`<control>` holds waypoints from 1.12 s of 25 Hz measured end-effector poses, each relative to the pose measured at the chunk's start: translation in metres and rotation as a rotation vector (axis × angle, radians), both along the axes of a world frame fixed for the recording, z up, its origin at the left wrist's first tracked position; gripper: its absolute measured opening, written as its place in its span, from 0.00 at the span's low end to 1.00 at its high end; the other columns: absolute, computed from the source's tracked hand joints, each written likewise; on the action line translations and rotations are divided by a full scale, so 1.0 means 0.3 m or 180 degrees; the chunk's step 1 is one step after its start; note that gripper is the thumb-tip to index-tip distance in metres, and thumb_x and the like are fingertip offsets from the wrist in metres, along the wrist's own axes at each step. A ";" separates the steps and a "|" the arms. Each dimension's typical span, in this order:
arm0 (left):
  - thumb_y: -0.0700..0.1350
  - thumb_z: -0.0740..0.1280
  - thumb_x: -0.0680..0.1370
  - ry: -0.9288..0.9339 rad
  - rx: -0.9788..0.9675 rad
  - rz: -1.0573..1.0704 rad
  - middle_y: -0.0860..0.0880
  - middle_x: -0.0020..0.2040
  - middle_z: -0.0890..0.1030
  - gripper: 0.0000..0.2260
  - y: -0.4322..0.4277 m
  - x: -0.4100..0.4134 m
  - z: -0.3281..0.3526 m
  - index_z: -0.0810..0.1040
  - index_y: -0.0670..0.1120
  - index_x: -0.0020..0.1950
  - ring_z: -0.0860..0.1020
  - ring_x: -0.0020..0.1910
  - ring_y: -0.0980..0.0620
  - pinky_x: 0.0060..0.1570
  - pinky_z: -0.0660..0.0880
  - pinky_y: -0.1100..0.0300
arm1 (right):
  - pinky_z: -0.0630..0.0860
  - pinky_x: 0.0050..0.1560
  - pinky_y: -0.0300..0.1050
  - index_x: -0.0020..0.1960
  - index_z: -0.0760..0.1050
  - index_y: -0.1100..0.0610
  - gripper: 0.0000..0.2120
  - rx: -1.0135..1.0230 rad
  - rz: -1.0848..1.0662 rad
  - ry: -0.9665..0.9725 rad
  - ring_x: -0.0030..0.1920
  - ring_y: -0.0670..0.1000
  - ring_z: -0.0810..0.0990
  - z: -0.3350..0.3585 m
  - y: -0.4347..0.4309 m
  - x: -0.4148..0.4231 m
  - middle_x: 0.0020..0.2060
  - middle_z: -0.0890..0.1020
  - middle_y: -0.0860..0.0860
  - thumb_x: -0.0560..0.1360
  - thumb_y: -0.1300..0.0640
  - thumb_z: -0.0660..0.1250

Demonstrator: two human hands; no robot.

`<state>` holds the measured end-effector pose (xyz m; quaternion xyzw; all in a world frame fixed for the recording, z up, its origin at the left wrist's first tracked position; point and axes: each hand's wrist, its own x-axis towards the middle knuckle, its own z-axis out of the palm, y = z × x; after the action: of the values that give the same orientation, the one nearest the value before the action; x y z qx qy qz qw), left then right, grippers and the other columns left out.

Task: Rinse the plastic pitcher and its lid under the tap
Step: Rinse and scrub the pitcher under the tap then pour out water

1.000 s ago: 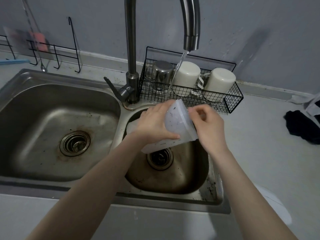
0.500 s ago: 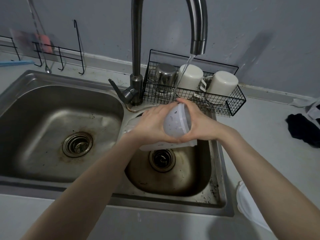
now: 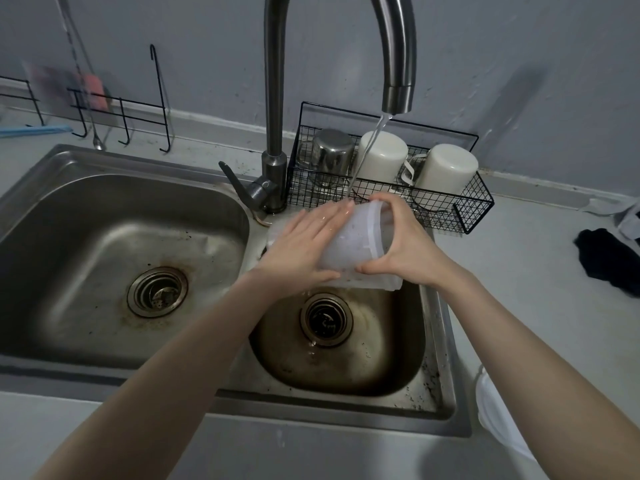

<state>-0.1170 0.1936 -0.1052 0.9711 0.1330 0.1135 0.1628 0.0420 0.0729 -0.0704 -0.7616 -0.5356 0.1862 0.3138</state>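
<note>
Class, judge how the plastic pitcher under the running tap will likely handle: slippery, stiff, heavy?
Probably slippery: water from the tap runs over the plastic pitcher. Likely light: it lies tilted, draining, between the left hand and right hand. Seemingly stiff: no buckling shows.

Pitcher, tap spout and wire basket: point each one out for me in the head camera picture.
pitcher (image 3: pixel 351 242): head view, on its translucent side wall.
tap spout (image 3: pixel 398 97): head view, on the metal nozzle end where the water comes out.
wire basket (image 3: pixel 446 211): head view, on its front mesh wall.
</note>
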 end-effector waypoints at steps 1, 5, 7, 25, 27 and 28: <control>0.57 0.69 0.70 0.0120 -0.0057 0.0115 0.55 0.77 0.45 0.48 0.009 -0.009 -0.011 0.30 0.59 0.68 0.46 0.75 0.53 0.69 0.38 0.56 | 0.61 0.60 0.38 0.67 0.57 0.49 0.47 -0.0030 0.0015 -0.0061 0.60 0.44 0.64 -0.003 -0.011 0.003 0.60 0.64 0.46 0.55 0.53 0.79; 0.62 0.67 0.68 -0.0157 0.0207 0.0104 0.49 0.77 0.46 0.49 -0.071 0.023 -0.016 0.34 0.51 0.72 0.47 0.75 0.45 0.70 0.43 0.43 | 0.60 0.62 0.39 0.67 0.56 0.49 0.48 -0.0010 0.0099 -0.0316 0.61 0.44 0.63 -0.015 -0.022 -0.012 0.59 0.61 0.44 0.55 0.51 0.79; 0.58 0.70 0.67 -0.0440 0.0428 0.0019 0.44 0.76 0.57 0.48 -0.097 0.049 -0.007 0.43 0.45 0.74 0.55 0.74 0.41 0.70 0.50 0.40 | 0.61 0.62 0.39 0.67 0.57 0.50 0.48 0.0055 0.0099 -0.0386 0.61 0.45 0.64 -0.019 -0.020 -0.023 0.59 0.62 0.44 0.54 0.50 0.78; 0.59 0.72 0.66 0.0228 -0.0334 0.0211 0.50 0.76 0.55 0.48 0.021 0.017 -0.074 0.44 0.54 0.75 0.53 0.74 0.51 0.71 0.47 0.52 | 0.58 0.64 0.43 0.67 0.58 0.52 0.46 0.0024 0.0143 -0.0728 0.65 0.51 0.61 -0.035 -0.096 0.007 0.63 0.63 0.52 0.56 0.50 0.78; 0.59 0.73 0.64 -0.0019 -0.0255 0.0073 0.48 0.74 0.58 0.48 -0.011 0.044 -0.063 0.49 0.50 0.75 0.55 0.72 0.49 0.70 0.48 0.54 | 0.57 0.66 0.45 0.67 0.59 0.57 0.44 0.0123 0.0386 -0.1151 0.66 0.58 0.62 -0.036 -0.100 0.003 0.64 0.64 0.58 0.57 0.51 0.77; 0.58 0.74 0.63 -0.0193 -0.0252 0.0049 0.48 0.73 0.61 0.47 -0.022 0.055 -0.051 0.52 0.49 0.74 0.58 0.71 0.48 0.69 0.50 0.55 | 0.58 0.65 0.47 0.67 0.60 0.58 0.44 0.0221 0.0499 -0.1354 0.65 0.60 0.63 -0.031 -0.101 -0.001 0.63 0.65 0.61 0.58 0.51 0.77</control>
<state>-0.1005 0.1869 -0.1206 0.9589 0.1398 0.1389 0.2041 0.0418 0.0427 -0.0798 -0.7285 -0.6534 0.0268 0.2044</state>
